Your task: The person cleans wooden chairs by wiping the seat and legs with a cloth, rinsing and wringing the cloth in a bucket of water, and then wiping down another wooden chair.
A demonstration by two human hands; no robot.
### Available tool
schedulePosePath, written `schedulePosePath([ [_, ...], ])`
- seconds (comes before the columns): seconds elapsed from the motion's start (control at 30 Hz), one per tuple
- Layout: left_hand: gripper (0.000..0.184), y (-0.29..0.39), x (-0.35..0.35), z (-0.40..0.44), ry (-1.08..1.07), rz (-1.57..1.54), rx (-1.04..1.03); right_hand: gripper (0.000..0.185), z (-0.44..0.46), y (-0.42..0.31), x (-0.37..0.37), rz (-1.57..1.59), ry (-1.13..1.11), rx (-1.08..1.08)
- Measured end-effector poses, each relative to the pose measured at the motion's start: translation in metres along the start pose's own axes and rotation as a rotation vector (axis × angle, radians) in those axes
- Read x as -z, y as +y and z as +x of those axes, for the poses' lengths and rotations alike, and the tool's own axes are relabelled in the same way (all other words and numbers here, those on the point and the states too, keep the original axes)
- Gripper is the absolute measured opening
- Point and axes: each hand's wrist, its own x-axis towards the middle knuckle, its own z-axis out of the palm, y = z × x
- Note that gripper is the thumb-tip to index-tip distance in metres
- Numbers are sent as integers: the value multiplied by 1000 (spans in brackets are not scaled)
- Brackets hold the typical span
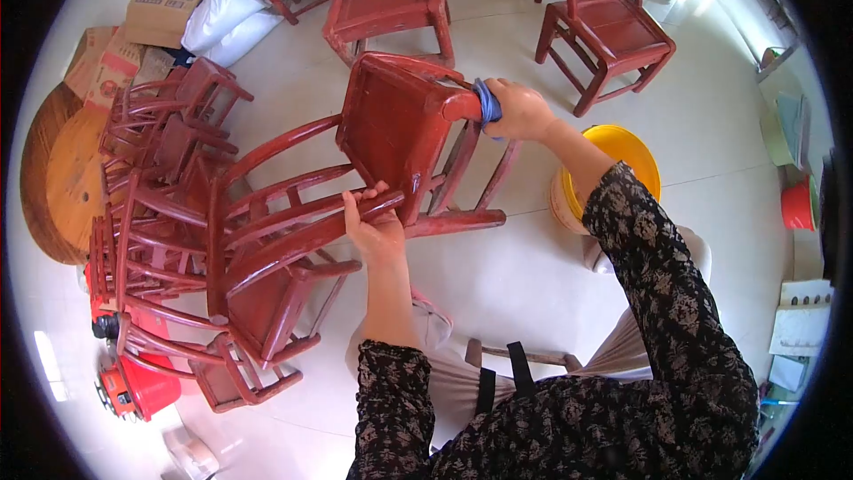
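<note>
A red wooden chair (391,129) is tilted on its side in front of me, its backrest pointing left and its legs to the right. My left hand (378,227) grips a post of the backrest close to the seat, fingers curled around it. With my right hand (517,111) I hold a bunched blue cloth (488,105) against the seat's right corner, near the top of a leg. Below my right forearm stands a yellow bucket (633,147), partly hidden by the arm.
Several small red chairs (191,147) are piled on the left, beside round wooden boards (75,178) and cardboard boxes (164,11). More red chairs (609,31) stand ahead on the pale tiled floor. A red tub (151,387) is at lower left; shelves with containers line the right.
</note>
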Motion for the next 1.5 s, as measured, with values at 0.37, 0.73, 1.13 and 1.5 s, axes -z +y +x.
schedulePosePath([
  [0.37, 14, 12, -36, -20, -206, -133, 17, 58, -22, 16, 4, 240, 108, -99],
  [0.73, 9, -6, -46, -32, -264, -62, -1, 62, -68, -20, -13, 199, 350, 286],
  [1.13, 10, -15, -54, -42, -163, -50, 19, 48, -120, -61, -29, -73, 106, 193],
  [1.5, 9, -16, -39, -36, -433, -17, 94, 53, -93, -8, -17, -312, 149, 248],
])
